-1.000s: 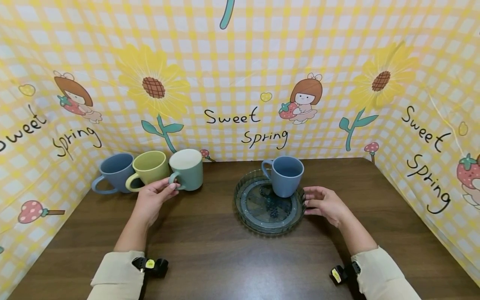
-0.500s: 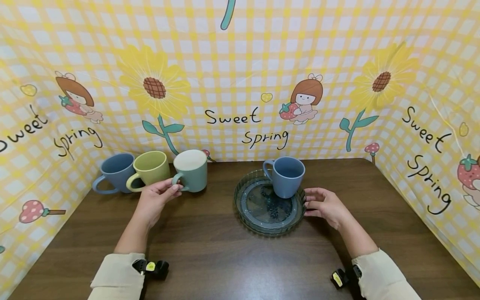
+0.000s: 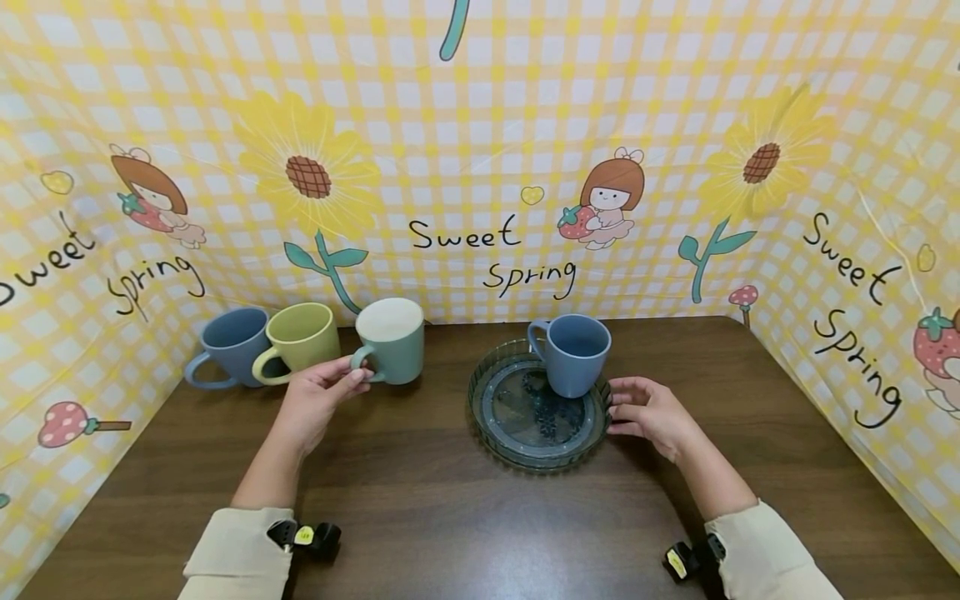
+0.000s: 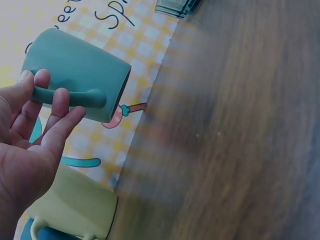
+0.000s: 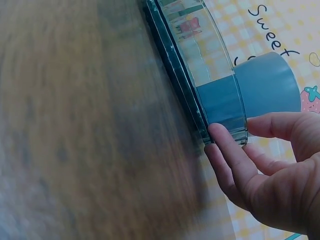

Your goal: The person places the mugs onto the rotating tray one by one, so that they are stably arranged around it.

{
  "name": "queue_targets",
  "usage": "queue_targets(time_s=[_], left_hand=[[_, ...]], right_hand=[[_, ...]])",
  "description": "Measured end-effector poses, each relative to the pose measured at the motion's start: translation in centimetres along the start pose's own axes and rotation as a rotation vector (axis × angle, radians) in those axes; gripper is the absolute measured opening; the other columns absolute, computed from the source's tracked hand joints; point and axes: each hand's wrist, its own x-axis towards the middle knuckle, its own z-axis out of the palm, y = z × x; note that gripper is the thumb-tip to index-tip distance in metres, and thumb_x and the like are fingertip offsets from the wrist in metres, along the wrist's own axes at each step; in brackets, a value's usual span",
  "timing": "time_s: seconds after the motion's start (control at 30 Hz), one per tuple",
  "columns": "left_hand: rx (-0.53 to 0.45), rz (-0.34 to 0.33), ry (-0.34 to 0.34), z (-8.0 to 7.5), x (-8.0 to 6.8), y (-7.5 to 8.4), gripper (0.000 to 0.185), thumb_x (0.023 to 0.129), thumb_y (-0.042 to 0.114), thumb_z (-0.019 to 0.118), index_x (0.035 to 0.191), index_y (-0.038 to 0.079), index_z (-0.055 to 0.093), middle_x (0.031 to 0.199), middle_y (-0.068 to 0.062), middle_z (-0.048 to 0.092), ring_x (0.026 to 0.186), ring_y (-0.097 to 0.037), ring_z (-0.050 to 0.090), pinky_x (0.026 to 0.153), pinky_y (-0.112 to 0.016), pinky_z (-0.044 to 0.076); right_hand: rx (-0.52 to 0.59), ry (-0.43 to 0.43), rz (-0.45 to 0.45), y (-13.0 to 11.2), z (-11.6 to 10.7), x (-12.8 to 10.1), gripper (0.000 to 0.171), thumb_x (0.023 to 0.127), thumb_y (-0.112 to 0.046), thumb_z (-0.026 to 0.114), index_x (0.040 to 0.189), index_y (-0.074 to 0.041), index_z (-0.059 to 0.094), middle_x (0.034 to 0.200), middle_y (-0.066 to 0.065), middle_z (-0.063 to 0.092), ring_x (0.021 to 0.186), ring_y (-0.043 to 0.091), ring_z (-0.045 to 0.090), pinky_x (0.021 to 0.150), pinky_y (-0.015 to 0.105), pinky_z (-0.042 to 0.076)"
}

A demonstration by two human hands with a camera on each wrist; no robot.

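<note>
My left hand (image 3: 317,402) pinches the handle of a green mug (image 3: 400,354) with a white inside. In the left wrist view, a strip of backdrop shows between the base of this mug (image 4: 75,67) and the table edge. A round, fluted glass dish (image 3: 510,454) sits right of centre, with a blue mug (image 3: 576,367) upright towards its back right. My right hand (image 3: 654,415) has its fingertips against the dish's right side, fingers loosely bent. The right wrist view has those fingers (image 5: 232,155) along the outer wall of the dish (image 5: 192,47).
Left of my left hand stand a yellow-green mug (image 3: 303,337) and another blue mug (image 3: 234,337), close together at the table's back left. A yellow checked cloth (image 3: 465,158) hangs behind and along both sides of the brown wooden table (image 3: 420,508).
My left hand has carried the green mug a short way right, widening its gap from the yellow-green mug. The right hand and the dish have stayed in place.
</note>
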Motion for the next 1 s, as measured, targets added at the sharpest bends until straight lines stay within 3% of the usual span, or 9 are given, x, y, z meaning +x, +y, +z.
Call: queue_targets(time_s=[0.33, 0.57, 0.77, 1.0], left_hand=[[0.015, -0.005, -0.023, 0.7, 0.0, 0.4, 0.040, 0.095, 0.005, 0.062, 0.122, -0.022, 0.052, 0.091, 0.003, 0.072, 0.088, -0.010, 0.068, 0.081, -0.025, 0.057], [-0.014, 0.020, -0.047, 1.2, 0.0, 0.5, 0.022, 0.094, 0.004, 0.063, 0.113, -0.007, 0.067, 0.091, 0.002, 0.072, 0.088, -0.012, 0.069, 0.080, -0.026, 0.057], [-0.006, 0.031, -0.062, 1.7, 0.2, 0.6, 0.033, 0.095, 0.004, 0.063, 0.118, -0.019, 0.057, 0.091, 0.002, 0.072, 0.088, -0.012, 0.068, 0.081, -0.027, 0.058], [-0.015, 0.030, -0.072, 2.3, 0.4, 0.6, 0.026, 0.094, 0.003, 0.062, 0.114, -0.013, 0.063, 0.090, 0.001, 0.072, 0.089, -0.015, 0.069, 0.080, -0.027, 0.058]], right_hand=[[0.000, -0.001, 0.001, 0.0, 0.1, -0.1, 0.055, 0.090, 0.010, 0.055, 0.139, 0.016, 0.031, 0.121, 0.032, 0.048, 0.088, 0.020, 0.064, 0.080, 0.040, 0.059], [-0.015, -0.006, 0.016, -0.2, 0.1, -0.1, 0.052, 0.092, 0.006, 0.054, 0.138, 0.016, 0.032, 0.118, 0.027, 0.051, 0.090, 0.023, 0.060, 0.081, 0.040, 0.059], [-0.026, 0.000, 0.021, -0.6, 0.1, 0.2, 0.052, 0.093, 0.003, 0.054, 0.139, 0.015, 0.032, 0.119, 0.027, 0.051, 0.093, 0.022, 0.058, 0.081, 0.041, 0.058], [-0.041, 0.010, 0.028, -0.8, 0.2, 0.4, 0.054, 0.093, 0.007, 0.052, 0.142, 0.014, 0.031, 0.126, 0.031, 0.045, 0.096, 0.024, 0.057, 0.081, 0.041, 0.058]])
